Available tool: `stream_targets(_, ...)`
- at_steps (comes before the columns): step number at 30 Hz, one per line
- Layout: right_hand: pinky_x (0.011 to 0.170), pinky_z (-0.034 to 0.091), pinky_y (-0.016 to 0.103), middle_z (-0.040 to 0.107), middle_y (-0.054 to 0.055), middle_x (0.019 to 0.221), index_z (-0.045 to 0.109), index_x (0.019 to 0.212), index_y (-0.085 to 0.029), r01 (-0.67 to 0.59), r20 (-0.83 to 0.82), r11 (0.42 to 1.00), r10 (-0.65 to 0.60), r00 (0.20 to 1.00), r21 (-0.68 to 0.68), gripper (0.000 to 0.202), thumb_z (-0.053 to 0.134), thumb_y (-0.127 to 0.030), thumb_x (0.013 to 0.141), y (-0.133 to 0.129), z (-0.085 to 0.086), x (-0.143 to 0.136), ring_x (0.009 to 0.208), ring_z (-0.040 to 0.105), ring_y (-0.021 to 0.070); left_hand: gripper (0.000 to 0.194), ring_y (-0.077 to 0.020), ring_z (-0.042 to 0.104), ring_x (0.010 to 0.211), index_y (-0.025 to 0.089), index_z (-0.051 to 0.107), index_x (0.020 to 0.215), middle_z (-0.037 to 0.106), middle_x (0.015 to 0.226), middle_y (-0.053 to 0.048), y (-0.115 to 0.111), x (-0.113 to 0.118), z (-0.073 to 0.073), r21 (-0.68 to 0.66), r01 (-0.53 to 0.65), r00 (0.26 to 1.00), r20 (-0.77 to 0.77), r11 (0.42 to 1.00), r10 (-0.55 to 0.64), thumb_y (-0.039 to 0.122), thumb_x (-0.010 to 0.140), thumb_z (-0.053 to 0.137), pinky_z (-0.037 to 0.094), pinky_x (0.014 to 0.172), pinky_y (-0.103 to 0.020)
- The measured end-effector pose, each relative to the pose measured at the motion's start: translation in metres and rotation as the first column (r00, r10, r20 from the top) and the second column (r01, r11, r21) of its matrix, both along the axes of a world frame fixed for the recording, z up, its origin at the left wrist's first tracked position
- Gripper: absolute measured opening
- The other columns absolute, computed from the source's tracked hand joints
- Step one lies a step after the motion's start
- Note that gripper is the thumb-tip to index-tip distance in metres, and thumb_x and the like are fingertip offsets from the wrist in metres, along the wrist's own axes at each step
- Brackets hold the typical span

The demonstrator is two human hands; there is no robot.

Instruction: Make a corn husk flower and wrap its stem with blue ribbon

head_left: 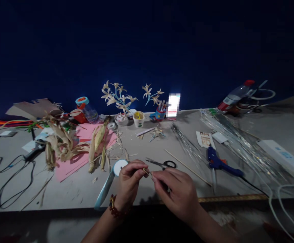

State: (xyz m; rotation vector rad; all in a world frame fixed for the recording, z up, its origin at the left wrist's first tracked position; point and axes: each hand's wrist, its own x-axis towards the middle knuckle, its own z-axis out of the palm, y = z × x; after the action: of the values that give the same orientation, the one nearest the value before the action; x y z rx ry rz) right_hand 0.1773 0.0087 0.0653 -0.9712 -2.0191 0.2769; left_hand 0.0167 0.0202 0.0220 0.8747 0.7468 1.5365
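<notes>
Both hands meet above the table's front edge. Between the fingertips of my left hand (130, 184) and my right hand (178, 190) is a small thin straw-coloured piece (147, 171); its kind is too small to make out. Each hand pinches one end of it. Just behind them lie black-handled scissors (163, 164). Beside my left hand is a white roll of pale blue tape (103, 192), its loose end trailing to the table edge. A thin wooden stick (187, 167) lies behind my right hand. Dried corn husks (97, 145) lie to the left.
Pink paper sheets (72, 165) lie under the husks. Husk flowers on blue stems (118, 96) stand at the back near a small tub (139, 119) and a lit phone (173, 105). At right are a blue glue gun (221, 163), thin wires (187, 143) and a power strip (284, 158).
</notes>
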Motion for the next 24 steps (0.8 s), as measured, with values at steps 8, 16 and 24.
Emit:
stream_targets(8,0.06,0.047,0.029,0.071,0.003,0.071,0.069,0.093,-0.017,-0.012,-0.038,0.999,0.01,0.999,-0.049,0.013,0.057,-0.011,0.092,0.0004,-0.0004,-0.0002,0.062,0.063,0.0166,0.01,-0.012,0.068,0.066,0.023,0.083,0.084,0.072,0.08,-0.004,-0.0009,-0.0006,-0.0014,-0.007,-0.019,1.0,0.0,1.0,0.019,0.027,0.075,0.085,0.055,0.061,-0.021)
stream_targets(16,0.061,0.05,0.03,0.073,0.003,0.073,0.069,0.093,-0.018,0.008,-0.033,0.998,-0.01,0.999,-0.059,0.014,0.057,-0.012,0.092,-0.0017,0.0009,-0.0007,0.064,0.066,0.018,0.011,-0.0131,0.066,0.065,0.022,0.083,0.084,0.072,0.076,-0.005,-0.0024,0.0001,0.0006,0.013,-0.035,0.998,-0.044,0.999,0.035,0.03,0.077,0.084,0.055,0.061,-0.023)
stream_targets(24,0.064,0.05,0.031,0.075,0.003,0.076,0.067,0.094,-0.019,0.018,-0.046,0.999,-0.02,0.999,-0.05,0.014,0.056,-0.011,0.091,-0.0023,0.0017,-0.0004,0.066,0.068,0.0186,0.012,-0.0142,0.066,0.068,0.022,0.083,0.088,0.072,0.078,-0.005,-0.0046,-0.0008,-0.0045,0.037,-0.057,0.991,-0.122,0.998,0.062,0.031,0.08,0.081,0.056,0.064,-0.025)
